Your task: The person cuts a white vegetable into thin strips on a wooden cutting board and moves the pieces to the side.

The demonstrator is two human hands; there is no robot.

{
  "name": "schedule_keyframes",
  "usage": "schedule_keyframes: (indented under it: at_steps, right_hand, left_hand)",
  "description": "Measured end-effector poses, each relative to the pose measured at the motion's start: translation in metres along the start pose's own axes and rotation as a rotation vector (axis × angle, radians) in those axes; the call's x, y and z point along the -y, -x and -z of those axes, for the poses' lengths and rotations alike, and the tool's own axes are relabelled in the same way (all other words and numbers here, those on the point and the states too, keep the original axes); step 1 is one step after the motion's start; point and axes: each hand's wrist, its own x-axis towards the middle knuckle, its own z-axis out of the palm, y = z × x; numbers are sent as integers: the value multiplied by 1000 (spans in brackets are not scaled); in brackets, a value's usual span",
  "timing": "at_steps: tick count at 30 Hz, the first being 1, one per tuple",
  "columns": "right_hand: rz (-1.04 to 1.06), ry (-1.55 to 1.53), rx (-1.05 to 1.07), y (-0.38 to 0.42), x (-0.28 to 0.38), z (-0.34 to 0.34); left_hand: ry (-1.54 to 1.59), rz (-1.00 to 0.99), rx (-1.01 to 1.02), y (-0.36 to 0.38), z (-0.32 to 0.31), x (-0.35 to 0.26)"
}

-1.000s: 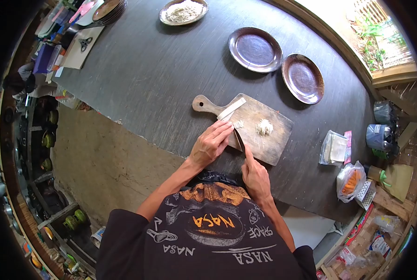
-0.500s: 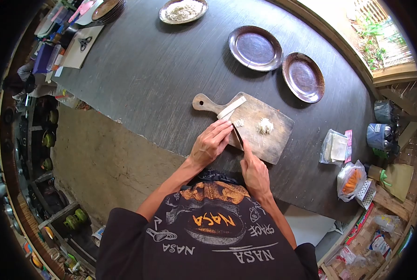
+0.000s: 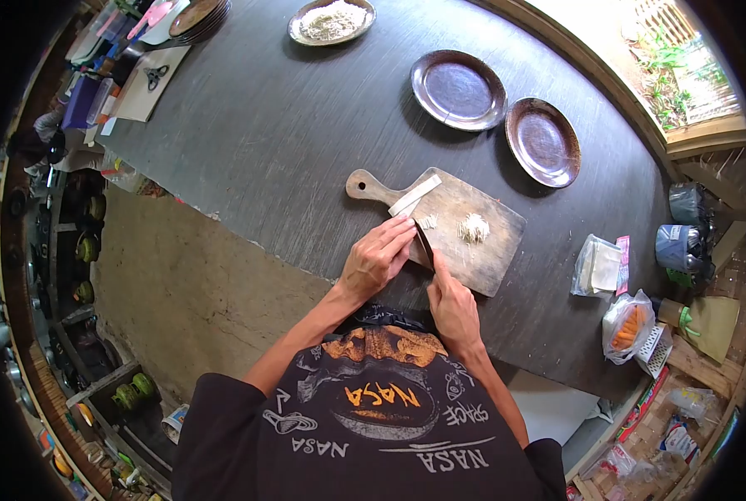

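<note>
A wooden cutting board (image 3: pixel 494 263) lies near the table's front edge, its handle pointing left. My left hand (image 3: pixel 379 257) is closed over the near end of a pale, flat strip (image 3: pixel 416 194) that looks like folded dough; the fingers hide that end. My right hand (image 3: pixel 455 307) grips a knife (image 3: pixel 424 242) whose blade stands right beside my left fingertips. Just right of the blade are a few thin pale shreds (image 3: pixel 429 221). Farther right on the board sits a small heap of cut shreds (image 3: pixel 473 228).
Two brown plates (image 3: pixel 459 90) (image 3: pixel 543 142) stand beyond the board. A plate (image 3: pixel 332 22) of pale, floury food is at the back. Scissors (image 3: pixel 155 77) lie far left. On the right are a plastic packet (image 3: pixel 600 265), a bag of carrots (image 3: pixel 629 326) and a grater (image 3: pixel 655 349).
The knife and my right hand have shifted very slightly, with the blade a little differently angled. My left hand stays on the strip. The whole view has moved slightly.
</note>
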Motion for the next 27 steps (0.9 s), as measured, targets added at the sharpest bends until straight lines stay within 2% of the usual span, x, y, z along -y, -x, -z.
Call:
schedule_keyframes:
  at_steps: [2, 18, 23, 27]
  right_hand:
    - [-103, 78, 59, 1, 11, 6]
    - [31, -24, 1, 4, -1, -1]
    - [-127, 10, 93, 9, 12, 11]
    - [-104, 2, 85, 16, -2, 7]
  left_hand:
    - [-21, 4, 2, 1, -1, 0]
    - [-15, -1, -10, 4, -1, 1]
    - [-9, 10, -14, 1, 1, -1]
    - [6, 5, -5, 2, -3, 2]
